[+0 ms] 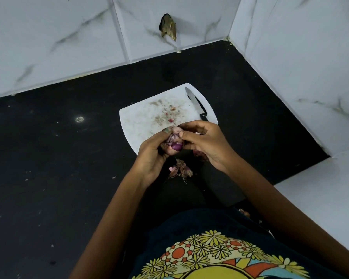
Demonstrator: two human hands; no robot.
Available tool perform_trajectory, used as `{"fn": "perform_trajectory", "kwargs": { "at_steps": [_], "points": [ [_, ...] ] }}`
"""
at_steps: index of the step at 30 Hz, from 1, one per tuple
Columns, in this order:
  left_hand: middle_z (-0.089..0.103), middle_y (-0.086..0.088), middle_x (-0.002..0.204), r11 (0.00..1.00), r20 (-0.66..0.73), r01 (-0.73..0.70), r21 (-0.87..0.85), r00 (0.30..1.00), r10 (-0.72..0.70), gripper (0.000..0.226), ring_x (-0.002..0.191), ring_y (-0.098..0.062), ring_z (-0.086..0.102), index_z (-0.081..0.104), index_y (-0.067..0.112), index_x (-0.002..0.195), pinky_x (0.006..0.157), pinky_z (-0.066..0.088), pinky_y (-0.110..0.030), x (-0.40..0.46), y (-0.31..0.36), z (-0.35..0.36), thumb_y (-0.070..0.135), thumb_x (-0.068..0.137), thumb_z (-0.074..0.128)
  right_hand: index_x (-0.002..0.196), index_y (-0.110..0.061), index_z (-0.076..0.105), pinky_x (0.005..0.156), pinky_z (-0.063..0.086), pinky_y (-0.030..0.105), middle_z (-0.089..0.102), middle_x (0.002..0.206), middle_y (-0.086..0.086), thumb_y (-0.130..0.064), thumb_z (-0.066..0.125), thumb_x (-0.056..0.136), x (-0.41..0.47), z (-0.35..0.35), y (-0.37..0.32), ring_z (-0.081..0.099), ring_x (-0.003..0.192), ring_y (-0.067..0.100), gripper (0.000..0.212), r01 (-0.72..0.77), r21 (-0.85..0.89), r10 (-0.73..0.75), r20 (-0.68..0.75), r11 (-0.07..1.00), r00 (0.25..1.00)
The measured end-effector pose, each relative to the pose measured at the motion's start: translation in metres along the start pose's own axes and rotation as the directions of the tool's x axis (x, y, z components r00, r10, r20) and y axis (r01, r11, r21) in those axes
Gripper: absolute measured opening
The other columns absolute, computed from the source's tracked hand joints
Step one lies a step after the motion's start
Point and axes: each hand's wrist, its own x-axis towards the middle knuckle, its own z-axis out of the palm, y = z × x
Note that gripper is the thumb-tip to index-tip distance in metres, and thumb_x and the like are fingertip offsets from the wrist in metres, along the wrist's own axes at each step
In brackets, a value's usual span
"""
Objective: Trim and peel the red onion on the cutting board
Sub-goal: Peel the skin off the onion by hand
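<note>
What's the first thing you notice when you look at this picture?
Two hands meet in the middle: the left hand cups a red onion just above the near edge of the white cutting board, while the right hand pinches at its papery skin. A knife lies untouched along the board's right side. Torn onion peels sit on the black counter below the hands.

No readable text, labels, nos. or brands anywhere; shirt (pixel 210 256) print is flowers only, no lettering. Knife (pixel 195 104) blade unmarked.
</note>
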Motion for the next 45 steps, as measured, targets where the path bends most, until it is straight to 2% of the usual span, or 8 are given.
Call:
{"fn": "perform_trajectory", "kwargs": {
  "at_steps": [9,17,21,24,30,36,41,45],
  "points": [
    [0.074,-0.007,0.09,1.0,0.053,0.025,0.0,0.998,-0.025,0.018,0.083,-0.016,0.069,0.067,0.003,0.1,0.076,0.057,-0.027,0.0,0.009,-0.007,0.008,0.091,0.052,0.092,0.002,0.066,0.061,0.058,0.023,0.067,0.079,0.012,0.001,0.064,0.085,0.003,-0.003,0.001,0.066,0.062,0.013,0.008,-0.03,0.108,0.041,-0.102,0.994,0.994],
    [0.073,-0.008,0.092,0.988,0.112,0.077,-0.138,0.992,-0.061,0.023,0.076,-0.014,0.071,0.068,0.005,0.103,0.062,0.056,-0.023,-0.006,0.01,-0.004,0.005,0.088,0.051,0.083,-0.003,0.057,0.051,0.056,0.02,0.066,0.06,0.01,0.004,0.057,0.088,0.008,-0.005,0.011,0.066,0.049,0.014,0.008,-0.183,0.454,0.309,-0.22,0.872,0.925],
    [0.071,-0.009,0.107,0.99,0.107,0.066,-0.129,0.993,-0.052,0.052,0.088,-0.017,0.071,0.054,0.007,0.126,0.065,0.057,-0.027,-0.005,0.013,-0.007,0.008,0.074,0.06,0.094,-0.007,0.058,0.066,0.058,0.03,0.068,0.085,0.009,-0.01,0.067,0.086,0.008,-0.017,0.028,0.069,0.069,0.015,0.012,-0.072,-0.134,0.016,-0.381,0.988,0.924],
    [0.07,-0.01,0.108,0.98,0.101,0.087,-0.179,0.992,-0.07,0.049,0.088,-0.018,0.071,0.055,0.007,0.122,0.067,0.058,-0.028,-0.002,0.012,-0.008,0.007,0.074,0.059,0.093,-0.008,0.067,0.074,0.054,0.028,0.071,0.091,0.002,-0.019,0.069,0.084,0.008,-0.024,0.033,0.067,0.084,0.013,0.014,-0.049,-0.575,-0.087,-0.207,0.817,0.974],
    [0.069,-0.01,0.107,0.957,0.088,0.118,-0.266,0.991,-0.098,0.032,0.087,-0.017,0.07,0.058,0.009,0.116,0.071,0.058,-0.027,0.001,0.009,-0.009,0.005,0.084,0.055,0.109,-0.005,0.065,0.091,0.045,0.03,0.064,0.111,0.009,-0.01,0.05,0.093,0.015,-0.034,0.023,0.059,0.103,0.02,0.022,-0.008,-0.758,-0.155,-0.143,0.653,0.977],
    [0.07,-0.009,0.104,0.945,0.049,0.139,-0.296,0.99,-0.13,0.029,0.087,-0.017,0.07,0.061,0.008,0.114,0.07,0.058,-0.027,0.004,0.008,-0.007,0.006,0.085,0.056,0.129,-0.007,0.051,0.107,0.028,0.038,0.043,0.13,0.016,-0.009,0.04,0.095,0.016,-0.027,0.052,0.039,0.124,0.034,0.036,-0.02,-0.908,0.056,0.005,0.418,0.998],
    [0.068,-0.01,0.11,0.949,0.031,0.146,-0.28,0.989,-0.143,0.027,0.093,-0.018,0.067,0.062,0.008,0.112,0.069,0.058,-0.026,0.004,0.006,-0.004,0.008,0.086,0.055,0.121,-0.017,0.062,0.104,0.035,0.046,0.052,0.119,0.013,-0.012,0.041,0.092,0.006,-0.02,0.055,0.046,0.116,0.031,0.036,0.084,-0.889,0.177,0.181,0.45,0.967],
    [0.067,-0.01,0.108,0.95,0.037,0.152,-0.273,0.988,-0.148,0.022,0.093,-0.019,0.066,0.063,0.006,0.109,0.067,0.058,-0.027,0.002,0.007,-0.003,0.017,0.095,0.05,0.11,-0.012,0.066,0.092,0.046,0.038,0.064,0.109,0.006,-0.017,0.049,0.094,0.001,-0.019,0.022,0.059,0.101,0.019,0.024,0.046,-0.741,-0.036,0.029,0.67,0.999]
  ]
}}
